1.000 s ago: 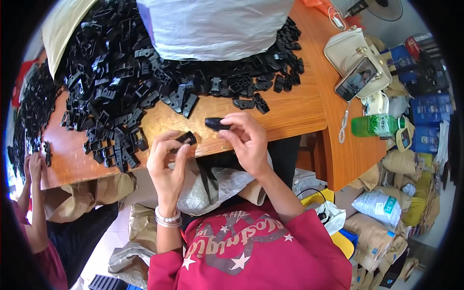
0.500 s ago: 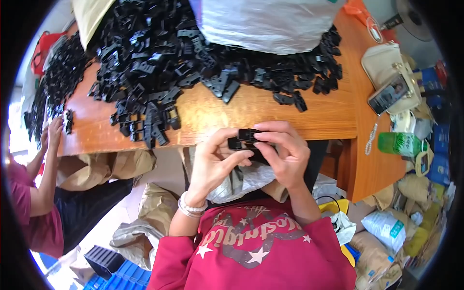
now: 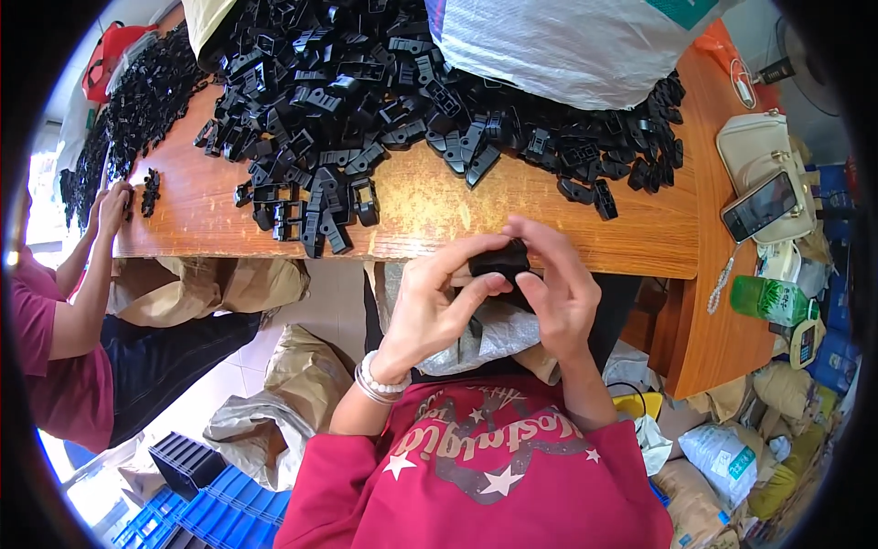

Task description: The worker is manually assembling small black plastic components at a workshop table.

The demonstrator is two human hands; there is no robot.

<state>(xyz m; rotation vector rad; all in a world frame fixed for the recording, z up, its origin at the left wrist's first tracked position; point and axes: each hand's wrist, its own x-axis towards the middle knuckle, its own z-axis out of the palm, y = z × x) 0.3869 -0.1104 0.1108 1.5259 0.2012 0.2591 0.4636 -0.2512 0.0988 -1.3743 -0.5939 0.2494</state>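
Note:
Just in front of the table's near edge, a small black plastic part [image 3: 498, 263] is held between my two hands. My left hand [image 3: 445, 295] pinches its left side with thumb and forefinger. Fingers of my right hand [image 3: 560, 291] close on its right side and partly hide it. Whether it is one piece or two joined pieces, I cannot tell. On the table beyond lies a large heap of similar black plastic parts [image 3: 338, 128], a cluster of which reaches toward the near edge.
A white woven sack [image 3: 558, 55] rests on the heap. On the right are a cream handbag [image 3: 754, 151], a phone [image 3: 759, 206] and a green bottle [image 3: 768, 300]. At the left, a co-worker's hand [image 3: 112, 210] is beside another black heap. Blue crates [image 3: 233, 508] stand on the floor.
The black part has turned in my fingers, and my right fingers have shifted over it. The whole view has shifted a little, moving the table's contents to the right.

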